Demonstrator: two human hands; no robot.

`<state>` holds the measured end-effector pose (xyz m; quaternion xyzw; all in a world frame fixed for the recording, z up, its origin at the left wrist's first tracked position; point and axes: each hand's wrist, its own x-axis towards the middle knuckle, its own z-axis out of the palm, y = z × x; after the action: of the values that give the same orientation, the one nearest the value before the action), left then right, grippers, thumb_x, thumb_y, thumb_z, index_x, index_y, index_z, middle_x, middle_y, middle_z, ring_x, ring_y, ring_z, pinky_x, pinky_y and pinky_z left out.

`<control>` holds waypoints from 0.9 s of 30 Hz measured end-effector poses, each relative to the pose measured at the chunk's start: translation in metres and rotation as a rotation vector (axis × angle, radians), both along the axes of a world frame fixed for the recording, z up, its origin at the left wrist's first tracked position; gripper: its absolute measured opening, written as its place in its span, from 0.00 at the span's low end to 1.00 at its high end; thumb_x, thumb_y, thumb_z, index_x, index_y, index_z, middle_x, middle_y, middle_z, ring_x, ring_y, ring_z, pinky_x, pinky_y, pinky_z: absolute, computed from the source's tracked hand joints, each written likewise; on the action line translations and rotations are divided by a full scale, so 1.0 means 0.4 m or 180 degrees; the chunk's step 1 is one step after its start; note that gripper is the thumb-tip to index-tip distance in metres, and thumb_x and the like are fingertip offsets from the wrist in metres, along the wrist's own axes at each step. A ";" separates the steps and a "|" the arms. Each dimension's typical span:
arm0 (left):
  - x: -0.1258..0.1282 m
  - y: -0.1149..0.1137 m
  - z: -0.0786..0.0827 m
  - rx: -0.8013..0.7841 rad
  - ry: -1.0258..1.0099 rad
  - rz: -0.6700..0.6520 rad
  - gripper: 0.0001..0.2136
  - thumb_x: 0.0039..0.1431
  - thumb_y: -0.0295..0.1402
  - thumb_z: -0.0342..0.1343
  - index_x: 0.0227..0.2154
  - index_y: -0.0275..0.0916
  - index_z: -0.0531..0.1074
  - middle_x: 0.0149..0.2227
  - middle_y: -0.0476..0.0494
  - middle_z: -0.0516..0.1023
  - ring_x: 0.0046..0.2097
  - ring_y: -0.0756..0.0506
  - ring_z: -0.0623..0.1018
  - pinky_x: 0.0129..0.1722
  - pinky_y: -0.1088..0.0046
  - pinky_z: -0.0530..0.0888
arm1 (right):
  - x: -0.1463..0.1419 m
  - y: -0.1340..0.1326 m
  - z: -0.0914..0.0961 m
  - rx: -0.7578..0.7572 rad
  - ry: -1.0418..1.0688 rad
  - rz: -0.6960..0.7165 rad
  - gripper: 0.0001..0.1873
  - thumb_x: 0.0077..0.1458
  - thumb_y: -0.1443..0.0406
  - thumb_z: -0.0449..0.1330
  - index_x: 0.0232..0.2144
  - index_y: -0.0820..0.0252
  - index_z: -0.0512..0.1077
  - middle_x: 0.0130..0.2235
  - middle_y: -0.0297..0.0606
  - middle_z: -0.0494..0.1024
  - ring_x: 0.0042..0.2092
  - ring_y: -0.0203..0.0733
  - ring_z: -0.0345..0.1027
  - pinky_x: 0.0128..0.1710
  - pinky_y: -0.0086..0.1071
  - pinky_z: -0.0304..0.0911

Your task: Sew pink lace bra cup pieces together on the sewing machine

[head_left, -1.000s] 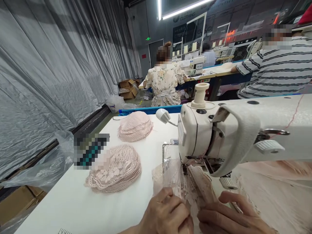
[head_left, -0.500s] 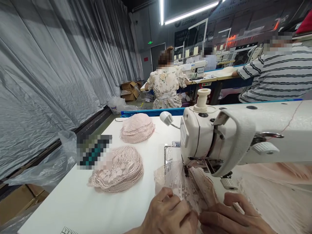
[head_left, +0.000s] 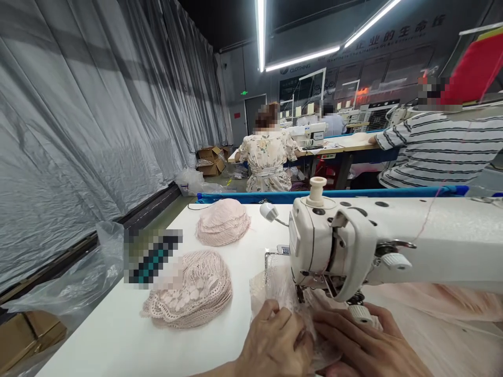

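Observation:
A white sewing machine [head_left: 353,246] stands on the white table [head_left: 118,340]. Under its needle lies a pink lace piece [head_left: 275,285]. My left hand [head_left: 275,343] rests on that lace just in front of the needle, its fingers curled and pressing the fabric. My right hand [head_left: 361,345] lies beside it under the machine head, fingers pinched on the same lace. The two hands touch each other. More pale pink fabric [head_left: 440,314] spreads to the right beneath the machine arm.
Two stacks of pink lace cups sit on the left of the table, a near stack [head_left: 192,296] and a far stack [head_left: 223,222]. Grey plastic sheeting [head_left: 78,131] hangs along the left. Other people sit at sewing stations behind, one in a floral dress [head_left: 267,157], one in stripes [head_left: 440,152].
The view has tilted up, so the machine and hands sit lower in frame. My right hand has slid forward toward the needle, and both hands have pushed the lace closer under the foot.

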<state>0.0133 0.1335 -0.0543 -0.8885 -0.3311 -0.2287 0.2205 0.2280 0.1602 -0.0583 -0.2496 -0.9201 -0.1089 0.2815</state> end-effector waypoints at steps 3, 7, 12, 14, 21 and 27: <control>0.002 0.025 0.014 -0.0185 0.0097 0.0049 0.06 0.60 0.31 0.54 0.30 0.36 0.65 0.30 0.51 0.70 0.32 0.49 0.71 0.33 0.69 0.64 | 0.016 0.024 -0.009 0.0297 -0.0380 -0.0106 0.18 0.66 0.55 0.50 0.52 0.57 0.67 0.50 0.30 0.78 0.43 0.38 0.73 0.44 0.40 0.51; 0.004 0.039 0.017 -0.0564 0.0099 0.0193 0.09 0.60 0.33 0.56 0.40 0.35 0.65 0.35 0.47 0.72 0.36 0.47 0.72 0.38 0.66 0.67 | 0.017 0.036 -0.009 0.0759 -0.0716 -0.0315 0.22 0.66 0.56 0.48 0.54 0.63 0.65 0.53 0.36 0.74 0.47 0.41 0.72 0.43 0.43 0.53; 0.008 0.042 0.015 -0.0444 0.0067 0.0233 0.10 0.61 0.32 0.55 0.43 0.34 0.65 0.35 0.46 0.72 0.36 0.46 0.72 0.40 0.65 0.67 | 0.009 0.040 -0.012 0.0996 -0.0795 -0.0279 0.24 0.65 0.54 0.48 0.53 0.65 0.67 0.51 0.40 0.77 0.46 0.42 0.73 0.42 0.43 0.54; 0.009 0.043 0.020 -0.0374 0.0105 0.0217 0.09 0.60 0.31 0.56 0.41 0.34 0.66 0.34 0.46 0.72 0.35 0.46 0.72 0.39 0.66 0.67 | 0.009 0.039 -0.015 0.1038 -0.0758 -0.0300 0.24 0.65 0.53 0.47 0.52 0.64 0.68 0.50 0.41 0.77 0.45 0.43 0.73 0.42 0.44 0.54; 0.002 0.040 0.013 -0.0451 0.0096 0.0088 0.02 0.59 0.26 0.54 0.34 0.34 0.67 0.32 0.47 0.71 0.35 0.47 0.71 0.39 0.67 0.66 | 0.030 0.032 0.009 0.0615 -0.0448 -0.0167 0.15 0.67 0.59 0.47 0.44 0.55 0.72 0.42 0.32 0.81 0.40 0.40 0.74 0.44 0.42 0.52; -0.012 0.040 -0.019 -0.0078 -0.0006 -0.0063 0.07 0.59 0.25 0.53 0.25 0.35 0.66 0.25 0.49 0.66 0.28 0.49 0.66 0.34 0.67 0.65 | 0.035 0.015 0.017 0.0218 -0.0044 -0.0308 0.16 0.66 0.63 0.48 0.28 0.54 0.69 0.33 0.28 0.80 0.33 0.36 0.73 0.44 0.40 0.51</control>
<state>0.0086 0.1494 -0.0620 -0.8942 -0.3252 -0.2277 0.2071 0.2420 0.1664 -0.0513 -0.2833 -0.9046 -0.1555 0.2778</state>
